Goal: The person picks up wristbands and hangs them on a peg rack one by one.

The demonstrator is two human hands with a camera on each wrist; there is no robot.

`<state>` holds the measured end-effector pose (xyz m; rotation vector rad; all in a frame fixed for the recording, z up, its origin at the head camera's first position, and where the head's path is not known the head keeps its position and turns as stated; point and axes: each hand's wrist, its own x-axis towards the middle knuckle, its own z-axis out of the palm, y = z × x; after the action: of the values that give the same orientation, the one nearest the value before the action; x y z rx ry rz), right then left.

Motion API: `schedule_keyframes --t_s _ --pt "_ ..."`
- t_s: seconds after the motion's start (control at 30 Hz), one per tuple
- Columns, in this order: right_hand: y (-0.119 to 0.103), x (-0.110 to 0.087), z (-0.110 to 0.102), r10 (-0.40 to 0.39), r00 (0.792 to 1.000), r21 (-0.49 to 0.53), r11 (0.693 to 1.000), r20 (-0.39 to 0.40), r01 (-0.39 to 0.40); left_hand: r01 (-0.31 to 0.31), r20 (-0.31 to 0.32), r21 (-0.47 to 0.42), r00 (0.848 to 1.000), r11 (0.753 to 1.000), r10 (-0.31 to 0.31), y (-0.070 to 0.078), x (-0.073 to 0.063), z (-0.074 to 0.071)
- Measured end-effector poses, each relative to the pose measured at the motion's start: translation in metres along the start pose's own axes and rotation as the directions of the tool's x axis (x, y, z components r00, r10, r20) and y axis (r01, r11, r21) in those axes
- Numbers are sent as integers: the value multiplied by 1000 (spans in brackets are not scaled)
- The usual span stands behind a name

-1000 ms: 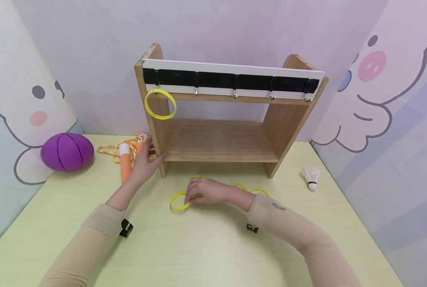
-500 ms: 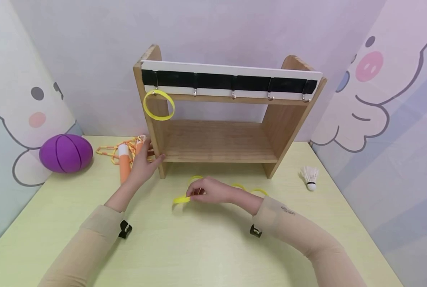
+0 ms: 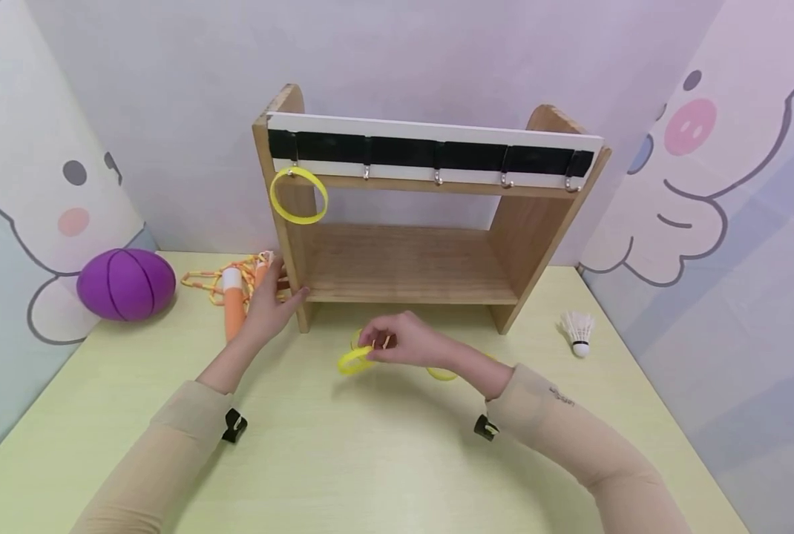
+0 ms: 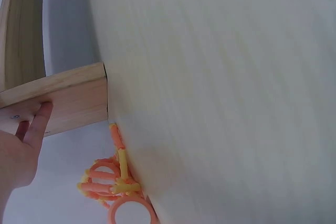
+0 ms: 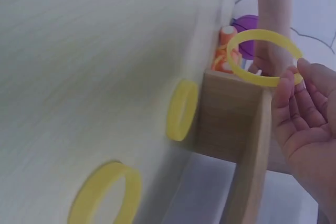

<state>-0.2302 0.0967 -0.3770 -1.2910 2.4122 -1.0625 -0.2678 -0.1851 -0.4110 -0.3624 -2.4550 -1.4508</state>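
My right hand pinches a yellow ring between thumb and fingertips, above the table in front of the wooden shelf. The right wrist view shows this ring from close by, tilted. Two other yellow rings on the table show there, partly covered by my right hand and forearm in the head view. Fingers extended, my left hand rests against the outer face of the shelf's left side panel. Another yellow ring hangs from the leftmost metal hook on the shelf's top rail.
Several bare hooks line the white and black rail. Left of the shelf lie a jump rope with orange handles and a purple ball. A shuttlecock lies at the right. A cartoon-printed wall stands behind.
My right hand has picked a yellow ring up off the table and shifted slightly right and back with it. My left hand stays at the shelf's side panel.
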Motion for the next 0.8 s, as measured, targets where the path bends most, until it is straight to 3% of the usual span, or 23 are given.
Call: schedule_keyframes --t_s 0.27,0.43,0.6,0.8 --pt "-20 -4 -16 -43 996 -100 994 -76 36 3 -1 7 1000 1000 -3 0 0 0" --pt "-37 -6 -34 -91 986 -101 992 -140 77 -5 -1 5 1000 1000 5 -1 1 0" --pt "-57 -7 -53 -132 961 -80 990 -245 116 -16 -4 2 1000 1000 16 -1 1 0" --pt "-72 -5 -71 -127 921 -51 992 -367 117 -21 -8 -3 1000 1000 21 0 0 0"
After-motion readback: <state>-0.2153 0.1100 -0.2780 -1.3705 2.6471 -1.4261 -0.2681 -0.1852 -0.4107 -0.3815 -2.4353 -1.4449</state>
